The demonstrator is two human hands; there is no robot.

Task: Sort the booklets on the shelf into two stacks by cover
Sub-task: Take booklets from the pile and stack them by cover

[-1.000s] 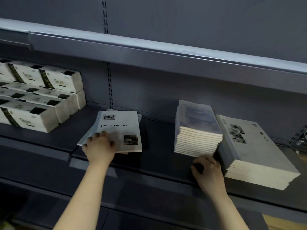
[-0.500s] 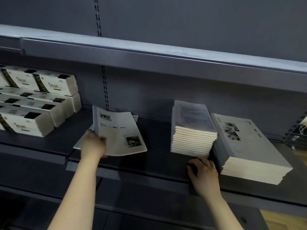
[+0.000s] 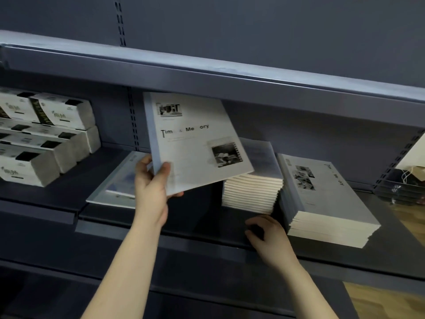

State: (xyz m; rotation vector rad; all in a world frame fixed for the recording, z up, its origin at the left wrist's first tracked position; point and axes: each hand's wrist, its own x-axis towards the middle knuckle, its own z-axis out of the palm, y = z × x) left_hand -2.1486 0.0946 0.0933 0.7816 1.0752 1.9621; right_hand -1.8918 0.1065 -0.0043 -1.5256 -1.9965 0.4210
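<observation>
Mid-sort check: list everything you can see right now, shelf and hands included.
held booklet: one, pale cover with black print and photos, in the air above the shelf.
loose booklet: one, pale with a bluish picture, flat behind the left hand.
middle stack: one, bluish-grey top cover, shelf centre.
right stack: one, pale printed top cover, right of the middle stack.
white packs: several, white with dark marks, piled at left.
shelf: one, dark blue-grey.
upper shelf: one, blue-grey, above.
basket: one, dark, far right; contents unclear.
left hand: grips the held booklet's lower corner.
right hand: rests before the middle stack, holding nothing.
</observation>
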